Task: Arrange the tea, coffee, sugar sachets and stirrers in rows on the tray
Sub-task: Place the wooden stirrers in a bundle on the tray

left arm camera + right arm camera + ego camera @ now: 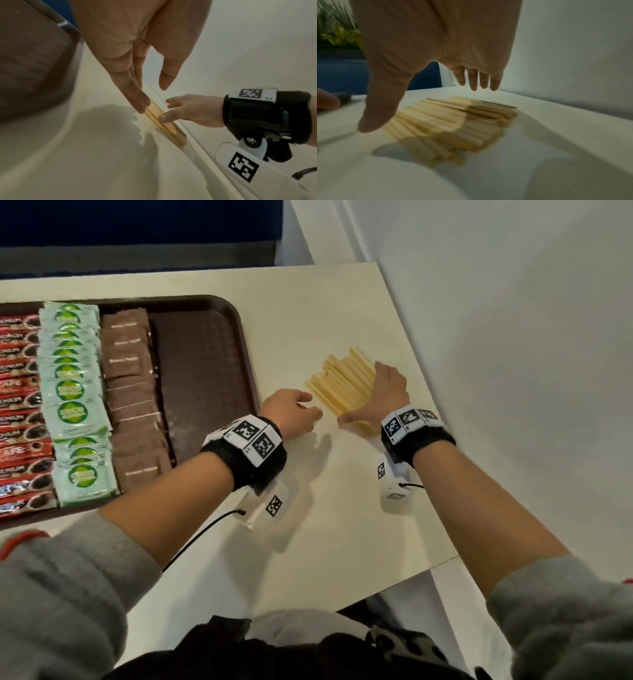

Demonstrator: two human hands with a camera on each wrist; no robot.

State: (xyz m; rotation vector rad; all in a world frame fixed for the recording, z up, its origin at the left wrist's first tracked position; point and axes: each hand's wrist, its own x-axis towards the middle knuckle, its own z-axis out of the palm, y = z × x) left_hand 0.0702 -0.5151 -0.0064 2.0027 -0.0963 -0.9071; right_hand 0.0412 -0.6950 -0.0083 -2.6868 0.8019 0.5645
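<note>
Stirrers (344, 386) between open hands, near table edge (416, 392)

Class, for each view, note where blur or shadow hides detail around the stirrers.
Head view: stirrers fairly sharp. Left wrist view: tray smeared, dark hand shadow on table. Right wrist view: near stirrer ends blurred, right hand shading them.
</note>
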